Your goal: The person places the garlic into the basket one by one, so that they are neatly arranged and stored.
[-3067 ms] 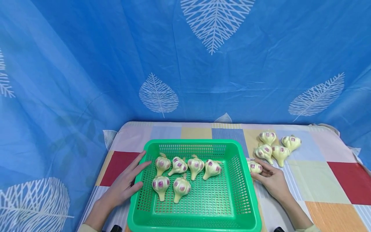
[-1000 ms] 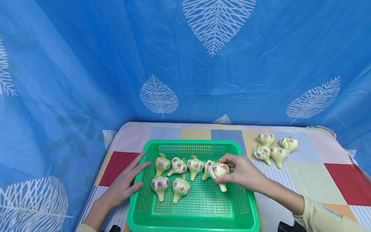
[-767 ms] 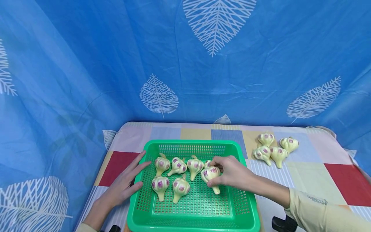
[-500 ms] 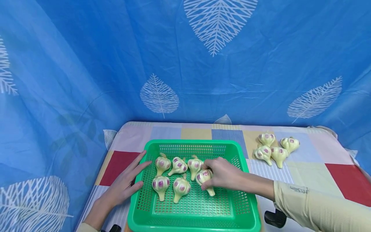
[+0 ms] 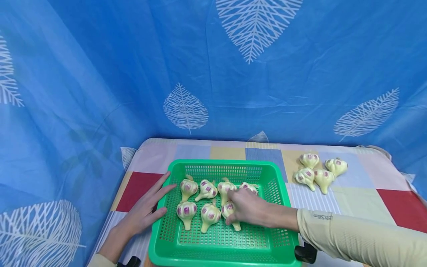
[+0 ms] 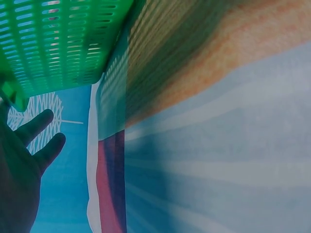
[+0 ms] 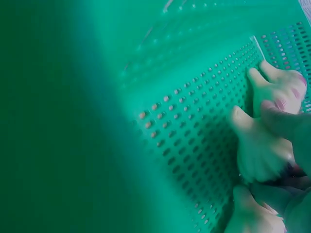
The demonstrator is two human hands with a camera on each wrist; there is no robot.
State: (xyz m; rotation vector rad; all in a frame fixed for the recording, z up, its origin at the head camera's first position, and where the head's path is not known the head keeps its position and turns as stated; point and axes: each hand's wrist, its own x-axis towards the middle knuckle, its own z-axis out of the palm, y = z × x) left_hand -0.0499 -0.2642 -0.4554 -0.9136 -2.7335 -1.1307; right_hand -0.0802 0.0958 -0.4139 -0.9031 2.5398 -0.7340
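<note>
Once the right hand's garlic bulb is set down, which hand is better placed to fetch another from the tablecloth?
Probably the right hand: four garlic bulbs on the tablecloth lie on its side of the green basket; the left hand is at the opposite rim.

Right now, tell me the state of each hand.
Left hand: open, at the green basket's left side.
Right hand: holding a garlic bulb inside the basket.

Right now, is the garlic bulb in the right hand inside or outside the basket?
Inside: the right hand holds the garlic bulb between the walls of the basket.
</note>
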